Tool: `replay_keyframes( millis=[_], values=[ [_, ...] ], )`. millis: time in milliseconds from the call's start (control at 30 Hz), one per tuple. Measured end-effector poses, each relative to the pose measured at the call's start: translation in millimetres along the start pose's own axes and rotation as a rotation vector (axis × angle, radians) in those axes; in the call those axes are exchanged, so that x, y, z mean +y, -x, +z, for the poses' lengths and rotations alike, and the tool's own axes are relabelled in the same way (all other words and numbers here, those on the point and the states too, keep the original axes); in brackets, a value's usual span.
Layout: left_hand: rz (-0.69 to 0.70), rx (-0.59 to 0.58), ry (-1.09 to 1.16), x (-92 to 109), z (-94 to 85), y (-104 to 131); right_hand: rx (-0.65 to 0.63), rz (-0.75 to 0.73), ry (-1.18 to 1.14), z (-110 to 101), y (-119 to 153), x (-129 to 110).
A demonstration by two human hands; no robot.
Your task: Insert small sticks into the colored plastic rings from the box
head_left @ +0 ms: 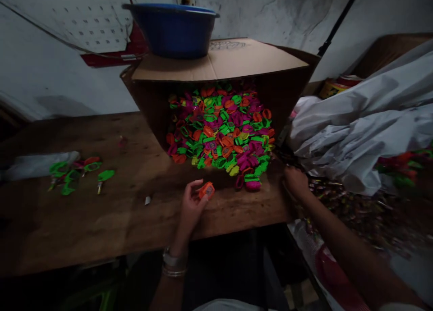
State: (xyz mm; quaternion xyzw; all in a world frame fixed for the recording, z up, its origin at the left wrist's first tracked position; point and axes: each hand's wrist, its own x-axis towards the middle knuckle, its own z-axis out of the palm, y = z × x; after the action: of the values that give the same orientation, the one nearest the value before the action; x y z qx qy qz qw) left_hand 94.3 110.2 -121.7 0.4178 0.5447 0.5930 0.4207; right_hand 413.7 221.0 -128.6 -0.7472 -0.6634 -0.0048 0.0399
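My left hand (pixel 192 203) is closed, fingers and thumb around a small orange plastic toy watch (pixel 207 191), just above the front of the wooden table (pixel 135 221). Behind it, a cardboard box (pixel 264 61) lies on its side with its opening towards me. Many toy watches (pixel 219 130) in green, orange, pink and yellow spill from it. My right hand (pixel 296 183) is at the table's right edge beside a heap of shiny wrapped pieces (pixel 358 212). Its fingers are curled in, and whatever they hold is hidden.
A blue basin (pixel 174 31) stands on the box. On the left lie several green and orange toy pieces (pixel 69 173) beside a clear plastic bag (pixel 42 163). White sheeting (pixel 365 126) hangs at the right. A pink basket (pixel 333 275) is below the heap.
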Motion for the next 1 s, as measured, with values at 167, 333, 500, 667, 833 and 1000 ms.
replay_keyframes(
  millis=[167, 333, 500, 667, 833, 1000],
  values=[
    [0.131, -0.054, 0.019, 4, 4.3, 19, 0.022, -0.021, -0.003, -4, -4, -6],
    [0.198, -0.059, -0.078, 7, 3.7, 28, 0.070, -0.108, -0.203, -22, 17, -38],
    [0.227, -0.065, -0.126, 14, 7.6, 35, 0.013, -0.448, -0.837, -41, 80, -112],
    [0.235, -0.175, -0.127, 21, 2.7, 45, -0.338, -0.423, -1.454, -49, 115, -160],
    [0.250, -0.097, 0.315, 21, -2.2, 49, -0.587, -0.092, -1.724, -35, 130, -173],
    [-0.145, 0.066, 0.548, 21, 12.2, 52, -0.455, -0.091, -1.788, -28, 163, -187]
  ],
)
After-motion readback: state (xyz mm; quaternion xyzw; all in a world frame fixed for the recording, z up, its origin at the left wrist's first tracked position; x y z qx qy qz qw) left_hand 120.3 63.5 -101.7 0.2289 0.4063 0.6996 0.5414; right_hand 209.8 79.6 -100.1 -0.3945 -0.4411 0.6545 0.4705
